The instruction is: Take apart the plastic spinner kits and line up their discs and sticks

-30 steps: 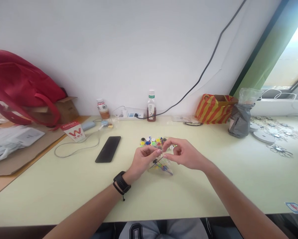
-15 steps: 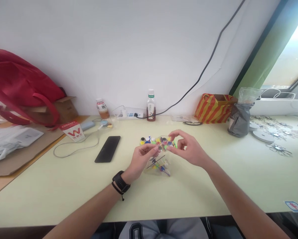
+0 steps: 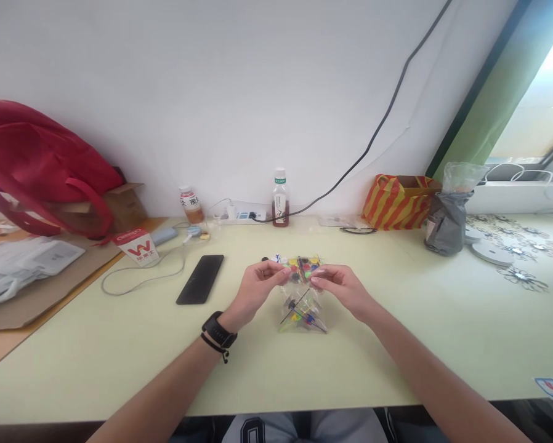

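Observation:
A clear plastic bag (image 3: 310, 307) with small colourful parts and thin dark sticks inside hangs between my two hands, just above the table. My left hand (image 3: 258, 284) pinches its upper left edge between thumb and fingers. The upper right edge is pinched by my right hand (image 3: 343, 288). Behind the bag's top lie several small colourful round pieces (image 3: 310, 263), partly hidden by my fingers. Some of these show through the clear plastic.
A black phone (image 3: 200, 279) lies left of my hands. Beyond stand a bottle (image 3: 280, 206), another bottle (image 3: 191, 206) and a red-and-white box (image 3: 138, 248). A striped bag (image 3: 393, 200) and a grey bag (image 3: 446, 224) are at the right. Flower-shaped pieces (image 3: 523, 278) lie farther right.
My right hand has come down and its fingers have closed on the bag's upper edge. The bag now hangs spread out between both hands.

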A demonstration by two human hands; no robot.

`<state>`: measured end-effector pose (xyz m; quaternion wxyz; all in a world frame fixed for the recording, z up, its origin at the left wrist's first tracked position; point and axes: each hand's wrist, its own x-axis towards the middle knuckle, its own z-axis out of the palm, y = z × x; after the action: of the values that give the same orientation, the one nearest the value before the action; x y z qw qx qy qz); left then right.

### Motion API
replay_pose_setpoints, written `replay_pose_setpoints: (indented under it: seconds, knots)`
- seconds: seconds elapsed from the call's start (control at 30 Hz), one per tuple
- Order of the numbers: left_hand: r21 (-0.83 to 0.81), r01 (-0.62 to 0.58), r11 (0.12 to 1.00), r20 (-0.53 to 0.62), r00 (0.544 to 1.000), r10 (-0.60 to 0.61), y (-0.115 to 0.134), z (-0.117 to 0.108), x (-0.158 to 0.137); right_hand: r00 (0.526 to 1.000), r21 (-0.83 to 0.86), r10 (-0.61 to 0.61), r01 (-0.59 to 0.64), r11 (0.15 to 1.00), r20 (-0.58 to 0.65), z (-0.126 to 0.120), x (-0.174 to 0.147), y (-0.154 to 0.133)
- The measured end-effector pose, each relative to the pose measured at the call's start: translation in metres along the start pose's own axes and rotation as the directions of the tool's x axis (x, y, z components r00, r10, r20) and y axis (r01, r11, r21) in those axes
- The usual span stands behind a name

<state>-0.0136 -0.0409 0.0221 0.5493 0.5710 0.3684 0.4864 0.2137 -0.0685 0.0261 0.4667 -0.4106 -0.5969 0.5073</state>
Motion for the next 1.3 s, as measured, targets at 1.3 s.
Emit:
replay_pose_setpoints:
  seconds: [1.3]
  knots:
    - [0.132,-0.092,0.987,0.155,0.985,0.071,-0.009,-0.003,0.010,0.997,0.063,-0.054,0.057,0.996,-0.050,0.001,0.006,0.013]
